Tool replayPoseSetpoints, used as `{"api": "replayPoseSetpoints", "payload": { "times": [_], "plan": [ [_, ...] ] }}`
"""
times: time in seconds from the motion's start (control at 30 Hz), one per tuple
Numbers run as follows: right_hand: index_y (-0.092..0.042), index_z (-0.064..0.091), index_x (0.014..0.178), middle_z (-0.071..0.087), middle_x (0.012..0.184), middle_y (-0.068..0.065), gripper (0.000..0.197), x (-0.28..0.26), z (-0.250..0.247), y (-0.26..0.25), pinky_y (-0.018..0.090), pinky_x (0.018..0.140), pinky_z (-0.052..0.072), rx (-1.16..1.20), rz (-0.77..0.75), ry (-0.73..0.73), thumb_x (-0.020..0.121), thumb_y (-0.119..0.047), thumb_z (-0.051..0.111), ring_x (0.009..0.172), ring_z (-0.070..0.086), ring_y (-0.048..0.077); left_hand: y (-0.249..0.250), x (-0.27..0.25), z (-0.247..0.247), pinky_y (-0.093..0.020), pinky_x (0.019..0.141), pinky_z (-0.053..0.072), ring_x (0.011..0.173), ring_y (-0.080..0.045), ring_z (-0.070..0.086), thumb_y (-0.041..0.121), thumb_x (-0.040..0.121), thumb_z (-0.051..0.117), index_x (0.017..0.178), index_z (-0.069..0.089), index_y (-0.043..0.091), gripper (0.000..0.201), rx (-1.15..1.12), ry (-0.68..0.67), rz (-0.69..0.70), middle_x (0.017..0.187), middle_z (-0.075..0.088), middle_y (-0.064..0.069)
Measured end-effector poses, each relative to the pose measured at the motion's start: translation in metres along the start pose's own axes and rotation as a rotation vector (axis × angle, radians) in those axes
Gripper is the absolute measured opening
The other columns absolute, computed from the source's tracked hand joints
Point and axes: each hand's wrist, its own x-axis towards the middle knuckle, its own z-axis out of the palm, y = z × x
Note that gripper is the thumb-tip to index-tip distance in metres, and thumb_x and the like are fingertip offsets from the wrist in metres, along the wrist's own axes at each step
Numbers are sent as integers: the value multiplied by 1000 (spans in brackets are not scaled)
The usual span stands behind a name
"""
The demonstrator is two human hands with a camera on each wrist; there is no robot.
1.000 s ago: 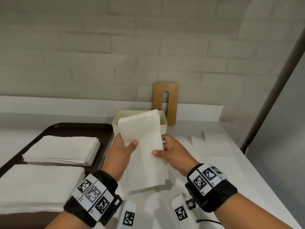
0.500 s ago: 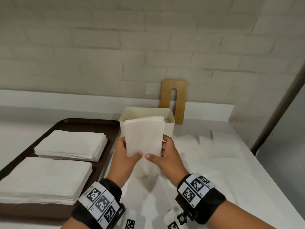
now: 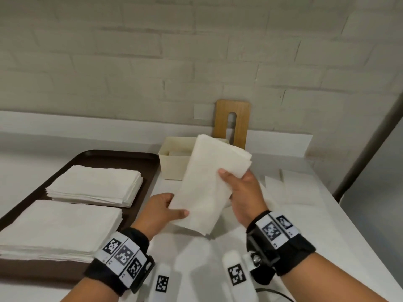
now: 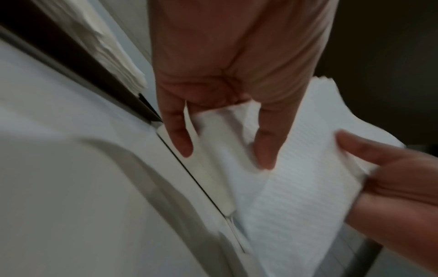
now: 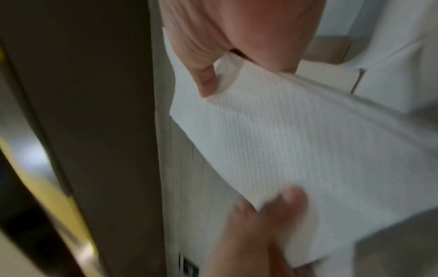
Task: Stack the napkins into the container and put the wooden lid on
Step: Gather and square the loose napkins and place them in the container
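Both hands hold one folded napkin (image 3: 209,182) above the desk (image 3: 305,214): left hand (image 3: 161,210) fingers pinch its near corner, right hand (image 3: 244,192) fingers grip its far edge. Just beyond the fingers stands the container (image 3: 172,166), with the lid (image 3: 233,123) upright behind it.

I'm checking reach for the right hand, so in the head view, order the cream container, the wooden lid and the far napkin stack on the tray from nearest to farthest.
From the right hand:
1. Cream container, just ahead and left.
2. Wooden lid, behind the container, leaning on the wall.
3. Far napkin stack, on the brown tray, well to the left.
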Motion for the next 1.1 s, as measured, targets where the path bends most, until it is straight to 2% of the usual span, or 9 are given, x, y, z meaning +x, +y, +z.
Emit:
{"api": "replayPoseSetpoints", "payload": {
  "times": [0.2,0.3,0.47,0.7,0.8,0.87,0.97,1.03,1.1],
  "plan": [
    [-17,58,87,67,85,4,38,6,-52,-22,27,60,51,-285,-50,51,71,17,64,76,62,22,15,5,-19,-28,73,51,87,-21,62,0,85,60,88,58,12,13,-462,163,17,91,66,-5],
    [-17,57,83,64,84,4,43,2,-61,-2,27,61,49,-347,36,87,68,23,56,76,59,21,17,10,-4,-27,69,45,81,-19,56,-10,87,45,84,53,16,27,-480,143,19,86,60,-2],
    [-15,59,83,62,84,7,44,-4,-62,29,29,63,46,-446,168,122,42,-1,51,76,57,21,-2,13,23,-34,74,47,91,-30,55,-2,61,51,99,54,6,39,-344,88,-43,93,59,-10],
    [-18,51,71,52,72,2,27,0,-59,19,24,52,35,-425,152,188,58,6,52,64,46,16,6,12,20,-37,76,42,79,-24,51,3,55,47,74,52,13,22,-327,127,-13,83,56,-9],
    [-22,50,102,53,100,5,46,-1,-60,25,27,62,44,-432,177,237,71,12,51,80,53,16,-3,15,19,-42,81,48,94,-34,58,-13,71,49,95,57,7,33,-277,92,-65,100,62,-16],
    [-22,41,127,46,123,6,68,-5,-59,25,34,89,48,-561,81,279,71,12,59,107,51,20,-7,18,19,-45,88,48,101,-37,59,-15,76,48,101,58,6,35,-247,84,-61,106,64,-19],
    [-30,25,142,26,142,-6,92,-12,-47,8,45,119,11,-1164,-222,24,66,-12,73,136,20,13,2,19,19,-37,80,49,90,-29,58,-14,78,48,83,55,17,32,-144,79,48,90,61,-11],
    [-34,32,140,33,140,-10,79,-11,-31,-6,49,118,-4,-1465,-299,-260,71,-24,69,135,22,10,18,17,18,-18,67,45,77,-15,55,-14,78,49,76,52,21,35,-92,45,160,78,57,-1],
    [-32,54,119,57,119,-6,41,-8,-18,-14,47,117,16,-1520,-284,-403,79,-23,62,119,47,14,32,15,18,-9,58,41,68,-3,53,-11,78,56,74,53,24,36,-43,8,262,73,56,6]
  ]
}}
